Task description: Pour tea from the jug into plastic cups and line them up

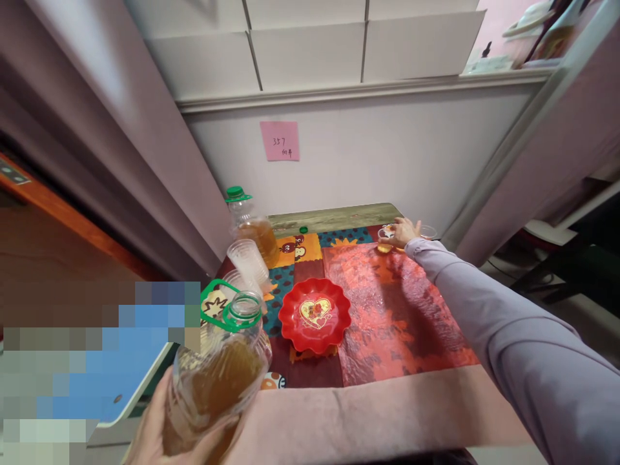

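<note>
My left hand (pixel 155 420) is wrapped round a clear plastic bottle (pixel 217 381) at the lower left. It is tilted, its mouth is uncapped, a green carry handle sits at its neck, and amber liquid lies inside. My right arm stretches to the far right of the table. There my right hand (pixel 407 232) has its fingers spread beside a small clear cup (pixel 386 232); whether they touch it is hard to tell. Another clear round rim (pixel 429 231) shows just right of that hand. A red scalloped plate (pixel 339 314) with a heart print lies between my hands.
A second bottle (pixel 261 236) with a green cap stands at the back left, before stacked clear plastic cups (pixel 249 261). A loose green cap (pixel 303 230) lies near the back edge. Translucent red sheeting (pixel 372 336) covers the right of the patterned cloth. A wall and curtains enclose the table.
</note>
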{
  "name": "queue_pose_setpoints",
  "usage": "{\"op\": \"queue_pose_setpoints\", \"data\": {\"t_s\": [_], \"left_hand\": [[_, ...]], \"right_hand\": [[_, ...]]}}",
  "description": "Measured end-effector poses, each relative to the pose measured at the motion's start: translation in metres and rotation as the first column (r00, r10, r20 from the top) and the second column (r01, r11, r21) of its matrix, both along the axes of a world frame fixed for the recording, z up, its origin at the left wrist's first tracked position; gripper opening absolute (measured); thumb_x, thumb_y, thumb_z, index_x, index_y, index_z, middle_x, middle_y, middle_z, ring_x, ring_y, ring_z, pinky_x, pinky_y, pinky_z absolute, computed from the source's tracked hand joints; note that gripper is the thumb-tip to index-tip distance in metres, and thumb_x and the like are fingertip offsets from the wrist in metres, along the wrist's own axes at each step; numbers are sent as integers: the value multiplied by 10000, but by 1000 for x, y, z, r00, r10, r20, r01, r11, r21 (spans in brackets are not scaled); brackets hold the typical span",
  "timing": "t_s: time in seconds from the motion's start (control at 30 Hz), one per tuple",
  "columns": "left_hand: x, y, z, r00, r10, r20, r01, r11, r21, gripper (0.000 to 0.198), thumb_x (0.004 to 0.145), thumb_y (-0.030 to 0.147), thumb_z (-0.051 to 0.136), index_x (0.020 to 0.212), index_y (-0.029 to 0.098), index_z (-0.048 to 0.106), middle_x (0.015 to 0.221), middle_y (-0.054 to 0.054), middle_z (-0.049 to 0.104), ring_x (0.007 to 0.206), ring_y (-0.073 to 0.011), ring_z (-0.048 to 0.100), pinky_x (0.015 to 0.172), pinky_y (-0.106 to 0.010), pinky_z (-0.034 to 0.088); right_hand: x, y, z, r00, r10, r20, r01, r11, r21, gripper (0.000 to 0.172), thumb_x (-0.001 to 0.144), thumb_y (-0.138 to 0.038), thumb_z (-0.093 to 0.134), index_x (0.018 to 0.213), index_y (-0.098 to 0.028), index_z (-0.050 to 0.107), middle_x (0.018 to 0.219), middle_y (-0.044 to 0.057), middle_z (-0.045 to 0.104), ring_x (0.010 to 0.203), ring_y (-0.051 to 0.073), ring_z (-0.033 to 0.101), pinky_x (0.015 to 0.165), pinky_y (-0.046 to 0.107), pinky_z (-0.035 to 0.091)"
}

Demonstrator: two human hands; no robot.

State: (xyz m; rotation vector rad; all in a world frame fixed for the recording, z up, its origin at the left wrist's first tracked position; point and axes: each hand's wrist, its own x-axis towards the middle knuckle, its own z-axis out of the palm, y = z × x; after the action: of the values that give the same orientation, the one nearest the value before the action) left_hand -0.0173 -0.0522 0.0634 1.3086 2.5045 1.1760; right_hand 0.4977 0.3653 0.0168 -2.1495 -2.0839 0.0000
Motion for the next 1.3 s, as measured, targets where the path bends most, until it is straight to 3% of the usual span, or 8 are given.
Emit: {"op": "queue_pose_setpoints", "data": {"t_s": [0.23,0.37,0.57,0.67,0.77,0.9,1.07,1.3], "left_hand": [[1,0,-2,1000,6,-17,-5,1000,24,1250,529,913,723,1572,248,542,1505,-141,668,1328,-468,650,1209,-650,450],[-1,-5,-6,1000,-17,-20,18,998,66,1251,534,886,760,1562,208,542,1528,-160,647,1359,-441,635,1244,-592,431],[-1,-7,-8,998,-50,-25,52,993,103,1208,570,821,802,1574,208,526,1560,-153,620,1405,-409,607,1259,-528,431],[-2,-4,-10,998,-53,-33,56,994,96,1200,573,833,786,1571,217,528,1558,-160,620,1404,-421,604,1261,-557,419],[-3,-2,-10,996,-71,-46,75,993,86,1198,593,841,764,1583,215,510,1569,-166,607,1415,-420,594,1272,-565,396],[-2,-1,-8,997,-61,-50,64,995,72,1211,574,875,743,1573,228,521,1565,-167,612,1415,-429,592,1263,-580,401],[0,0,-5,998,-40,-52,43,997,68,1245,550,889,733,1573,209,529,1535,-188,633,1382,-448,617,1240,-613,418],[3,1,-1,998,-28,-56,31,999,42,1264,538,878,739,1571,182,523,1513,-189,647,1360,-446,632,1229,-591,444]], "right_hand": [[-1,-3,5,1000,2,-3,-2,1000,-20,606,861,-668,683,1266,-225,764,1528,175,573,1401,408,471,1194,720,234],[-10,-10,8,1000,15,-11,-15,1000,9,740,858,-693,693,1371,-160,691,1564,238,522,1439,438,440,1192,747,219],[-40,-15,26,971,236,45,-240,952,189,665,918,-671,642,1397,-212,676,1644,178,478,1540,426,340,1249,747,88],[-34,-13,38,994,105,-32,-96,976,196,581,915,-619,662,1330,-217,725,1617,154,525,1519,404,387,1275,699,93],[-7,-13,43,983,-114,-144,133,982,136,511,969,-580,577,1222,-189,787,1416,193,683,1349,404,569,1192,668,304],[29,-21,35,956,-230,-182,247,966,78,541,959,-619,558,1108,-177,834,1158,217,769,1139,416,667,1021,625,444],[34,-32,10,978,-128,-162,152,978,145,677,849,-772,650,1200,-216,807,1337,191,686,1263,406,571,1090,616,393],[9,-23,-11,998,34,-60,-22,981,194,707,895,-684,688,1448,-246,656,1705,176,388,1561,427,302,1236,738,162]]}}
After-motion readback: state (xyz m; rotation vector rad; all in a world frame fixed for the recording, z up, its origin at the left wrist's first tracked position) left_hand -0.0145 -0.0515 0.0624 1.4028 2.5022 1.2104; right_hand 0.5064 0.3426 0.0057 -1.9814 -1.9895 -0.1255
